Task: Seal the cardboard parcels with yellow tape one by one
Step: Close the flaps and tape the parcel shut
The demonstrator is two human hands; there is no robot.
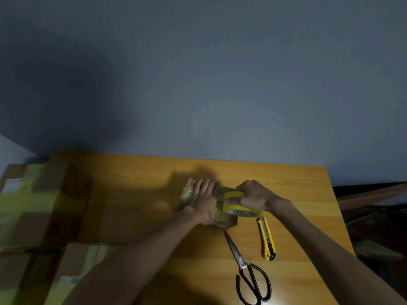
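**Head view.** A small brown cardboard parcel (228,221) lay near the middle of the orange-yellow wooden worktop (132,194). Its far-left end was wrapped in pale, glossy tape.

The left hand (203,202) rested flat on top of the parcel, with its fingers straight, close together and pointing away from the person. Its grip was open and enclosed nothing.

The right hand (253,197) held a roll of yellow adhesive tape (241,209) against the right side of the parcel. Its grip was closed around the roll, with the fingers curled over the upper edge.

A yellow-and-black utility knife (267,238) lay on the worktop just on the near side of the roll; whether the two touched could not be told. Black-handled steel scissors (240,259) lay closed to the left of the knife, their tip directed at the near corner of the parcel.

Larger cardboard parcels crossed with yellow tape (33,205) were stacked at the left edge of the frame. A grey-blue wall (220,84) stood behind the worktop.
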